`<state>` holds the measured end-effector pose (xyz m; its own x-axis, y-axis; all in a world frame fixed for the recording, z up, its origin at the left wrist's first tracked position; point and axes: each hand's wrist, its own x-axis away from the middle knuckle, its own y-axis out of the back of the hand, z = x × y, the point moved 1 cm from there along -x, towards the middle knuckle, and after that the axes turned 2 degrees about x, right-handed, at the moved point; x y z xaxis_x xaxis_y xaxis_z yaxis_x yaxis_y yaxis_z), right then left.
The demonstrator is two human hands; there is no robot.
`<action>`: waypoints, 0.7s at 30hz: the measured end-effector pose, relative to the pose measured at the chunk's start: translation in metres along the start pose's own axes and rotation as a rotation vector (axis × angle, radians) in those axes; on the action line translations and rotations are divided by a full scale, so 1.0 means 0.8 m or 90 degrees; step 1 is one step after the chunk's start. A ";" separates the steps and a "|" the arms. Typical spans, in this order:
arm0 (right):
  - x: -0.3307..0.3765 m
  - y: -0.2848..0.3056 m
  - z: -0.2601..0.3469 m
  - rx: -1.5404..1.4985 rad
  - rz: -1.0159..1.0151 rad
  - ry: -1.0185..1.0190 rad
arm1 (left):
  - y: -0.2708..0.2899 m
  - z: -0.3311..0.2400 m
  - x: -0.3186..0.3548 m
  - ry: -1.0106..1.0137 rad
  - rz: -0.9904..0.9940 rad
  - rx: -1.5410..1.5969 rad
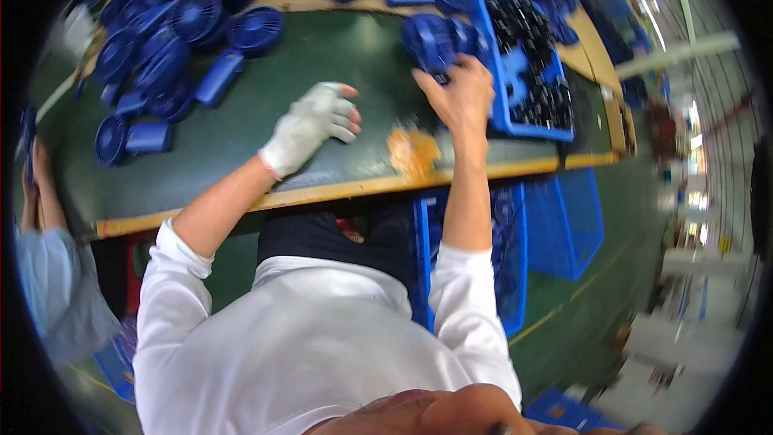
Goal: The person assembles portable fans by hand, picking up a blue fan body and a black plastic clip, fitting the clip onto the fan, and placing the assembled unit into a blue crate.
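Observation:
My left hand (307, 127), in a white glove with bare fingertips, is over the dark green table top. Its fingers are loosely bent and apart, with nothing in them. To the right, my bare right hand (463, 97) reaches to a small group of blue handheld fans (431, 39). The thumb stands well away from the fingers at the near end of these fans. Blur and overlap hide whether the fingertips touch one. Just right of that hand is a blue bin (501, 109) of small black parts (547, 105).
Many blue fans and casings (193, 16) are heaped at the left and far side. An orange-brown patch (413, 153) marks the table (362, 48) near its yellow edge. Blue crates (515, 274) stand below at the right. Another person's arm (50, 193) shows at the far left.

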<state>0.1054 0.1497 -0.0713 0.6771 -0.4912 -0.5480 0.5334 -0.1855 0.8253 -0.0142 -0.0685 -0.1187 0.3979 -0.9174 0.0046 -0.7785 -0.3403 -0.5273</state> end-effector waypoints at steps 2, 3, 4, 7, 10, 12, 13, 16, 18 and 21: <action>0.001 -0.020 -0.015 0.005 0.011 0.051 | -0.002 -0.008 0.000 0.048 -0.082 -0.070; 0.001 -0.018 0.004 0.055 0.079 0.047 | 0.012 -0.003 0.006 0.026 -0.082 -0.039; 0.002 -0.013 0.018 0.074 0.114 0.010 | 0.016 -0.002 0.011 -0.034 -0.032 -0.016; 0.005 -0.014 0.010 0.042 0.162 -0.027 | 0.012 -0.001 0.005 -0.021 -0.020 -0.054; 0.022 -0.006 0.011 0.007 0.207 -0.045 | 0.015 0.004 0.002 -0.019 -0.001 -0.044; 0.054 0.011 0.017 -0.017 0.165 -0.062 | 0.015 0.007 0.003 -0.034 0.025 -0.047; 0.073 0.022 0.021 -0.037 0.149 -0.056 | 0.019 0.006 0.004 -0.038 0.020 -0.063; 0.139 0.062 0.025 -0.110 0.087 -0.054 | 0.022 0.004 0.007 -0.049 0.008 -0.106; 0.190 0.080 0.025 -0.154 0.000 -0.088 | 0.019 0.002 0.008 -0.050 -0.001 -0.114; 0.271 0.095 0.015 -0.160 -0.032 -0.162 | 0.020 0.001 0.007 -0.052 0.001 -0.151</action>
<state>0.2867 0.0186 -0.1254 0.5159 -0.6890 -0.5090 0.6917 -0.0154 0.7220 -0.0237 -0.0788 -0.1278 0.4271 -0.9015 -0.0694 -0.8673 -0.3868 -0.3133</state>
